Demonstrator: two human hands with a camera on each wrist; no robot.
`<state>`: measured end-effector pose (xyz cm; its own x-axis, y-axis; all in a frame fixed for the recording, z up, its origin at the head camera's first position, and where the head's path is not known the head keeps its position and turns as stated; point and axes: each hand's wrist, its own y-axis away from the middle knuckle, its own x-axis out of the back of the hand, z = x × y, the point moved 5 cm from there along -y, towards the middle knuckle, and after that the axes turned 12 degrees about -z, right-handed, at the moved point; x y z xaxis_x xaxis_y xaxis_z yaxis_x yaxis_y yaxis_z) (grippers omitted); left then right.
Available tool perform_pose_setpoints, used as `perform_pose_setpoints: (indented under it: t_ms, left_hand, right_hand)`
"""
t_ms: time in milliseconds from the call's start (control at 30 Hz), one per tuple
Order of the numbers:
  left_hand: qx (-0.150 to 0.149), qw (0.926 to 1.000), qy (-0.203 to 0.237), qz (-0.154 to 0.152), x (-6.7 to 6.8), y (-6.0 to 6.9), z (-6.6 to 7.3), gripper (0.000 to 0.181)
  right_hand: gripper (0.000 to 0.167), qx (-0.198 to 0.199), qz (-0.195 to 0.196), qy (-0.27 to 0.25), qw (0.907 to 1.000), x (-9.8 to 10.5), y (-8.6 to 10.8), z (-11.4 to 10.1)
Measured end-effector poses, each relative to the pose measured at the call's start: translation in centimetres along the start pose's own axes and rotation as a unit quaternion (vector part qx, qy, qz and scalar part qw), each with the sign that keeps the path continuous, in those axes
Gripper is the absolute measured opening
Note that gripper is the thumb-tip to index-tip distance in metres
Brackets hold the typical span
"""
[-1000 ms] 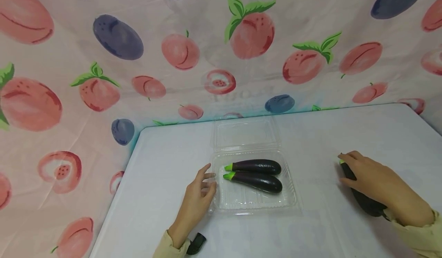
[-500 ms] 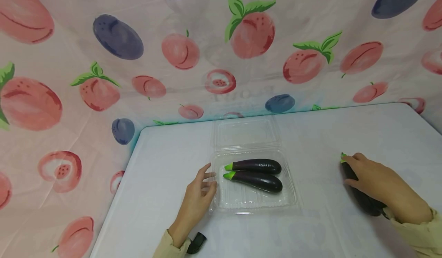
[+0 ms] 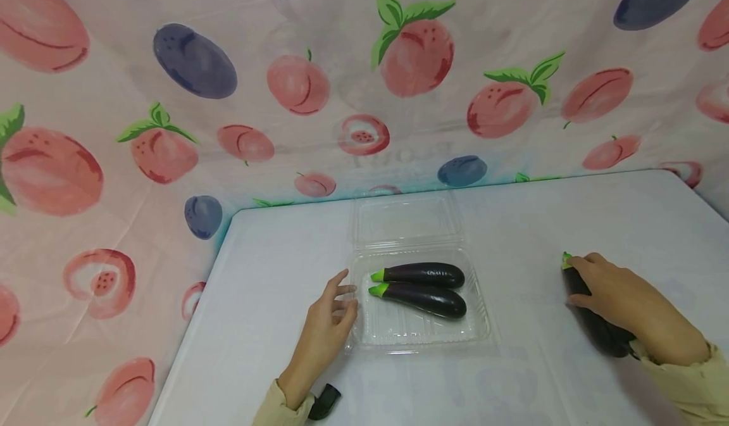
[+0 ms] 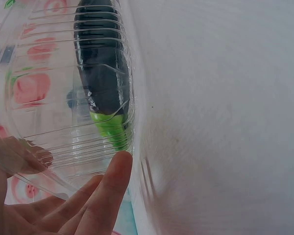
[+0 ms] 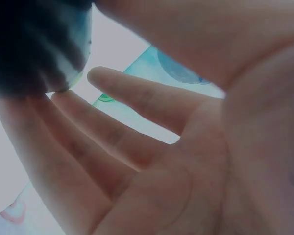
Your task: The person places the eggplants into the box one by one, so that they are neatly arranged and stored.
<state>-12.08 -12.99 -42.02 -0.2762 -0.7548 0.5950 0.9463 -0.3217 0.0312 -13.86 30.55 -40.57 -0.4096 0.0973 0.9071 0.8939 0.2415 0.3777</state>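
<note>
Two dark eggplants (image 3: 424, 275) with green stems lie side by side inside the clear plastic container (image 3: 421, 334). My left hand (image 3: 327, 325) is at the container's left edge, its fingers loosely bent, one fingertip against the clear side in the left wrist view, close to the green stem (image 4: 109, 128). To the right of the container, my right hand (image 3: 635, 306) grips another eggplant (image 3: 598, 337) lying on the table, with the thumb on its left side. In the right wrist view this eggplant (image 5: 39, 49) sits between thumb and long fingers; some fingertips are hidden behind it.
The container's clear lid (image 3: 405, 220) lies folded back behind it on the white table (image 3: 529, 223). Behind the table hangs a fruit-patterned cloth (image 3: 319, 27). A small black object (image 3: 324, 402) is beside the left wrist.
My right hand has shifted slightly right, and the stem end of the eggplant under it has moved a little the same way. The left hand and the container have stayed still.
</note>
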Motion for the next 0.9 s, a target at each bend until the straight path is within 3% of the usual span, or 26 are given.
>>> perform_pose_setpoints:
  t_ms: [267,667,900]
  left_hand:
    - [-0.003,1.0,0.001,0.003,0.1,-0.1,0.0,0.055]
    - [0.003,1.0,0.001,0.0,0.0,-0.1,0.0,0.054]
    - [0.001,1.0,0.0,0.002,-0.1,0.0,-0.1,0.055]
  right_hand:
    - [0.06,-0.006,0.0,0.006,1.0,0.3,0.0,-0.4]
    - [0.063,-0.019,0.045,-0.002,0.9988,0.3,0.1,-0.7]
    - [0.063,-0.007,0.062,-0.004,0.998,0.7,0.1,-1.2]
